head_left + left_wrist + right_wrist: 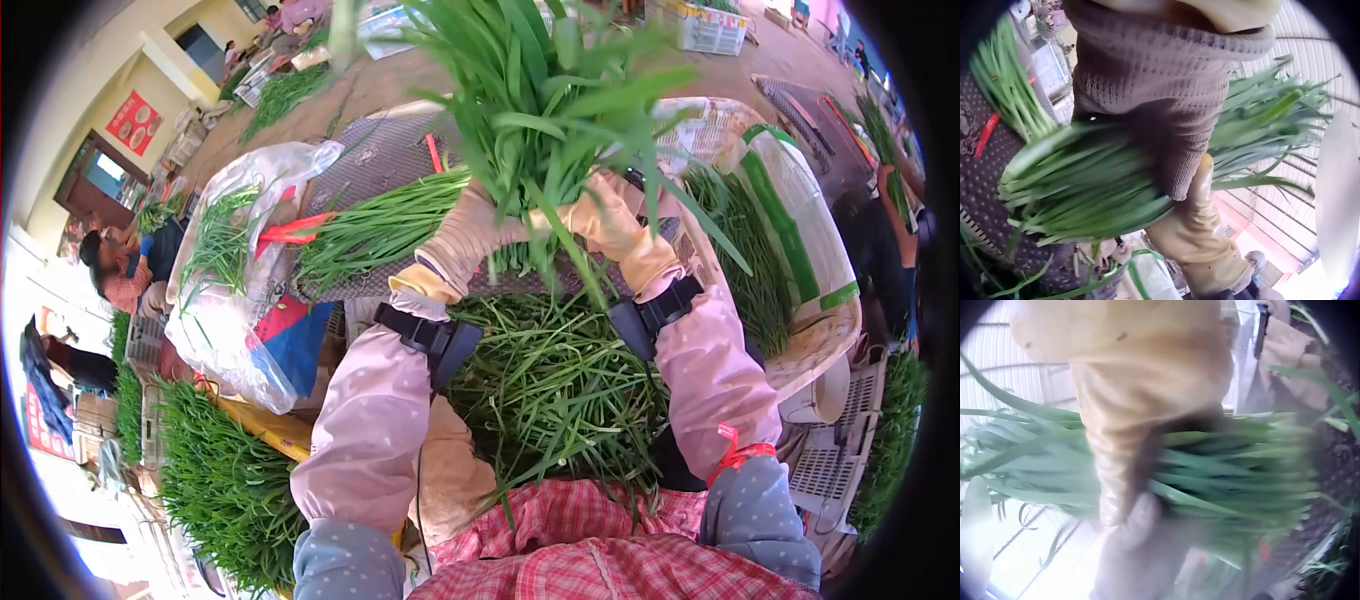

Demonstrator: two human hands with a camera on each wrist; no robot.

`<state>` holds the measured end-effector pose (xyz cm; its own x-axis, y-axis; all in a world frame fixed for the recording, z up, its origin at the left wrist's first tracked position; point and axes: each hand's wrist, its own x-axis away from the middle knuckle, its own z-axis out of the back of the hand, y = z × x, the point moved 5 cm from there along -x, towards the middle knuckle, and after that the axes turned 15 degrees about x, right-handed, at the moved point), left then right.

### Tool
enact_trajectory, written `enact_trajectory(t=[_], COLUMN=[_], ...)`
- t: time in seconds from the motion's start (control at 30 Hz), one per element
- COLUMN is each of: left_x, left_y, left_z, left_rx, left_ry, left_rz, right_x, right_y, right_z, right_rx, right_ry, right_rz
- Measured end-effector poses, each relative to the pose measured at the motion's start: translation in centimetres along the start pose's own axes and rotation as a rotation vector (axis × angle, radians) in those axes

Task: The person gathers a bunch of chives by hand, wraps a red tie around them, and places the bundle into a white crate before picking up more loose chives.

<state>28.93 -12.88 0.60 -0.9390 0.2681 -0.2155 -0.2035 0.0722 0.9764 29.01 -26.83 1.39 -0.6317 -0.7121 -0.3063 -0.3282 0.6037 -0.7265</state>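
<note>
Both gloved hands hold a thick bunch of garlic chives (530, 130) upright over a dark dotted board (365, 165). My left hand (468, 238), in a knitted glove, wraps around one side of the bunch. Around the other side curls my right hand (608, 222), in a yellowish rubber glove. In the left wrist view, the pale cut ends (1013, 194) stick out beyond the knitted glove, and the right thumb lies close to the left one. The right wrist view shows the leaves (1029, 456) fanning out past the rubber glove. Leaves partly hide the fingers in the head view.
More chives (390, 225) lie on the board beside a red strip (295, 230). Loose trimmed leaves (560, 375) pile over the lap. A clear plastic bag (240, 330) stands left; a pale tub (840, 335) with chives is right. Stacked chives (220, 480) fill the lower left.
</note>
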Motion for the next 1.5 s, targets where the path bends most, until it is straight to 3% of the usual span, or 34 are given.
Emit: enact_trajectory(t=[0.07, 0.13, 0.2, 0.27, 0.33, 0.37, 0.47, 0.53, 0.6, 0.63, 0.67, 0.73, 0.77, 0.83, 0.87, 0.9, 1.0, 1.03, 1.07, 1.13, 1.2, 1.3, 1.37, 1.4, 1.47, 1.5], left_x=[0.2, 0.6, 0.8, 1.3, 1.0, 1.0, 0.2, 1.3, 1.7, 1.5, 1.4, 1.4, 1.7, 1.3, 1.1, 1.6, 3.4, 4.4, 5.7, 8.9, 11.9, 12.8, 13.2, 13.3, 13.8, 14.6], left_y=[1.9, 3.6, 4.4, 2.7, 0.9, 2.0, 1.2, 4.2, 5.7, 4.3, 2.7, -0.5, 0.3, 0.6, 0.9, 2.3, 6.4, 7.0, 6.2, 2.5, -1.5, -4.0, -2.9, -2.1, -2.0, -1.6], left_z=[-0.3, -0.6, -0.8, -0.8, -0.8, -1.2, -0.6, -1.5, -1.6, -1.2, -0.8, 0.0, -0.5, -0.8, -0.9, -1.4, -3.9, -4.6, -5.4, -6.2, -6.9, -7.2, -7.5, -7.5, -7.4, -8.0], left_rx=[0.048, 0.091, 0.063, 0.082, 0.037, 0.034, 0.132, 0.129, 0.012, 0.051, 0.041, -0.064, -0.017, 0.055, 0.143, 0.107, 0.272, 0.279, 0.476, 0.801, 0.891, 1.062, 1.082, 1.094, 1.086, 1.201], left_ry=[0.076, 0.156, 0.111, 0.063, 0.053, 0.069, 0.058, 0.059, 0.016, -0.012, -0.014, 0.098, 0.157, 0.14, 0.126, 0.109, -0.05, -0.003, -0.024, 0.152, 0.224, 0.302, 0.274, 0.237, 0.219, 0.2], left_rz=[0.085, 0.162, 0.062, 0.082, 0.154, 0.182, 0.113, 0.088, 0.104, 0.129, 0.112, 0.199, 0.287, 0.26, 0.24, 0.226, 0.29, 0.256, 0.416, 0.715, 0.855, 0.779, 0.74, 0.695, 0.691, 0.676], right_x=[-0.4, -1.0, -0.3, 0.1, -0.1, 0.1, -0.2, -0.6, -0.3, -1.1, -0.9, 0.0, -0.9, -0.3, 0.4, 0.6, 2.0, 3.3, 5.6, 7.5, 10.0, 12.3, 13.1, 13.2, 13.1, 13.1], right_y=[-2.3, -2.4, -3.4, -1.7, -0.8, -0.7, -2.0, -1.8, -1.0, 3.9, 3.1, 3.2, 4.2, 2.7, 0.4, -2.1, -2.8, -1.9, -1.8, 3.0, 6.1, 9.2, 8.1, 7.4, 6.5, 6.0], right_z=[0.5, 0.3, -0.4, 0.0, 1.0, 0.7, -0.6, 0.3, 4.7, 11.0, 9.1, 6.5, 5.0, 4.6, 1.8, -1.5, -3.8, -3.3, -2.5, -1.6, -0.5, 1.2, 1.4, 0.7, -1.4, -2.4], right_rx=[1.132, 0.996, 1.127, 0.996, 1.142, 0.851, 0.632, 0.692, 1.504, 2.071, 2.075, 1.387, 0.575, 0.65, 0.727, 1.073, 0.82, 0.695, 1.424, 0.162, 0.034, 0.038, 0.361, 0.36, -0.088, 0.299], right_ry=[0.27, 0.253, 0.369, 0.262, 0.28, 0.272, 0.136, 0.212, 0.337, 0.241, 0.239, 0.302, 0.121, 0.173, 0.229, 0.236, 0.206, 0.167, 0.016, 0.385, 0.37, 0.411, 0.488, 0.486, 0.394, 0.026], right_rz=[0.074, 0.056, 0.076, 0.083, 0.177, 0.15, 0.224, 0.234, 0.126, 0.898, 0.92, 0.094, 0.123, 0.073, 0.004, -0.131, -0.118, -0.162, 0.454, -0.524, -0.54, -0.53, -0.41, -0.417, -0.519, -0.118])
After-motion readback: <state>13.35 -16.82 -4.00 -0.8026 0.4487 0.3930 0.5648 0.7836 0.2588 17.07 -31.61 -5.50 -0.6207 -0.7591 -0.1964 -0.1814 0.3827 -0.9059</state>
